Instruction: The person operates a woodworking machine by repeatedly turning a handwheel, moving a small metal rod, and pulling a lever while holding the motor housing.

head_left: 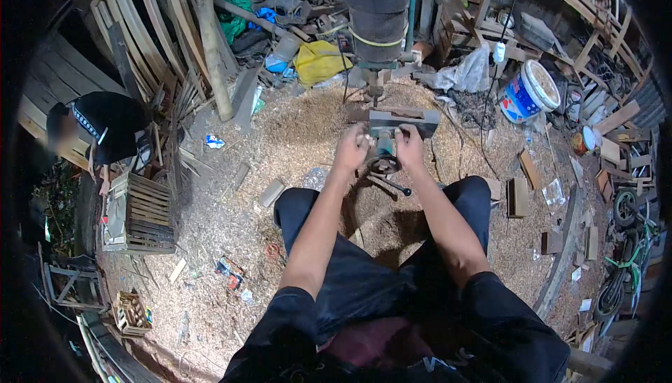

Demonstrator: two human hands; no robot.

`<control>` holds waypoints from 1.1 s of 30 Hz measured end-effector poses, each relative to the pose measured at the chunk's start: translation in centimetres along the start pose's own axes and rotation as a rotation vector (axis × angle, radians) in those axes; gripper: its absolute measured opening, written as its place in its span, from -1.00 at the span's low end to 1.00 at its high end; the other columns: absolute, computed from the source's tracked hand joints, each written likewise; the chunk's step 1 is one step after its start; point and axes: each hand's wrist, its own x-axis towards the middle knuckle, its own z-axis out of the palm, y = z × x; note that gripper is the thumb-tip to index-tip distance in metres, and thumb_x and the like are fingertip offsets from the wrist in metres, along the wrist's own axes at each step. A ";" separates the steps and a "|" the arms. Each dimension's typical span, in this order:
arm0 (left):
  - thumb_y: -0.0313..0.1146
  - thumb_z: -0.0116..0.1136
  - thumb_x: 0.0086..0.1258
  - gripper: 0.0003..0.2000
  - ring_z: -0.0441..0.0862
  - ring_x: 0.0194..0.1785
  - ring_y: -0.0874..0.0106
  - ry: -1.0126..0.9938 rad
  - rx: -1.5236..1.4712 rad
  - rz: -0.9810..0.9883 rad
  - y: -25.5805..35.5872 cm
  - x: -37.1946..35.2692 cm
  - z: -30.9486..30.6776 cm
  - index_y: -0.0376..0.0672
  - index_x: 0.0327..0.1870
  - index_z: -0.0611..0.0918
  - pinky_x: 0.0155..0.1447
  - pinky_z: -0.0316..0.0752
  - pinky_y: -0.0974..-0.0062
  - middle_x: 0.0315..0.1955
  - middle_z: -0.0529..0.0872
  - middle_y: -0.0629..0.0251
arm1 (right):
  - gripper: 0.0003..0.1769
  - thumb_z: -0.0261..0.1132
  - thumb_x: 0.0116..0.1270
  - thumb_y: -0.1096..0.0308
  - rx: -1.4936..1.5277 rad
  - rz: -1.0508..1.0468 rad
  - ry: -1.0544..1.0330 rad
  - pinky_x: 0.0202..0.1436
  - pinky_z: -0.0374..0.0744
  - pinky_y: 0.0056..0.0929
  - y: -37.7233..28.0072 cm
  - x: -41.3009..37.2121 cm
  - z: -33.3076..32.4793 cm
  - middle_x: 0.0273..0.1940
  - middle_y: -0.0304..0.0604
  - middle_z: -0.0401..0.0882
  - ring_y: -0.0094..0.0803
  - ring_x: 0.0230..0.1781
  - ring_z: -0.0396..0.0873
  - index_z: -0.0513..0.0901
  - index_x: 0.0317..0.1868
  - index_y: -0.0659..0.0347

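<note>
In front of me stands a machine like a drill press, with a dark cylindrical motor (pixel 378 15) above and a chuck (pixel 374 91) below it. A grey, flat-faced block (pixel 418 118) lies across its work table. My left hand (pixel 352 148) is closed at the block's left front, its fingers curled. At the block's front edge my right hand (pixel 409 149) is closed too, fingertips bent against it. What either hand pinches is too small to tell. Between and just below the hands sit a round handwheel (pixel 383 164) and a lever with a black knob (pixel 407 192).
Wood shavings (pixel 231 232) cover the floor. At left, another person (pixel 112 127) bends by a slatted wooden crate (pixel 143 215). A white-and-blue bucket (pixel 530 92), wood blocks (pixel 518 197) and a small green bicycle (pixel 626 264) are at right. A yellow sack (pixel 318 63) lies behind.
</note>
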 end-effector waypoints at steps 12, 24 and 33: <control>-0.36 0.30 0.25 -0.47 0.51 0.18 -0.07 0.305 0.349 0.298 8.9 14.6 -10.1 -0.22 0.26 0.46 0.22 0.45 0.09 0.10 0.54 -0.06 | -0.66 0.32 0.35 0.21 0.213 -0.231 -0.046 0.00 0.58 -0.31 -13.4 14.7 -4.0 -0.18 0.03 0.72 -0.20 -0.16 0.69 0.64 -0.03 0.32; -0.29 0.23 0.30 -0.51 0.52 0.15 -0.14 0.238 0.210 0.299 3.6 12.0 -4.1 -0.31 0.22 0.49 0.23 0.45 0.09 0.06 0.57 -0.20 | -0.73 0.25 0.44 0.23 0.118 0.089 -0.203 -0.40 0.52 -0.46 -6.3 14.3 -3.8 -0.40 -0.17 0.66 -0.48 -0.50 0.58 0.66 -0.13 0.30; 0.01 0.18 0.40 -0.39 0.33 0.37 -0.18 -0.402 0.028 -0.077 -7.2 -1.1 10.5 -0.38 0.24 0.46 0.40 0.31 0.08 0.29 0.39 -0.30 | -0.53 0.38 0.19 0.14 -0.521 0.132 -0.162 0.00 0.62 -0.05 17.1 0.2 -1.8 -0.20 0.29 0.66 0.16 -0.12 0.65 0.62 -0.15 0.46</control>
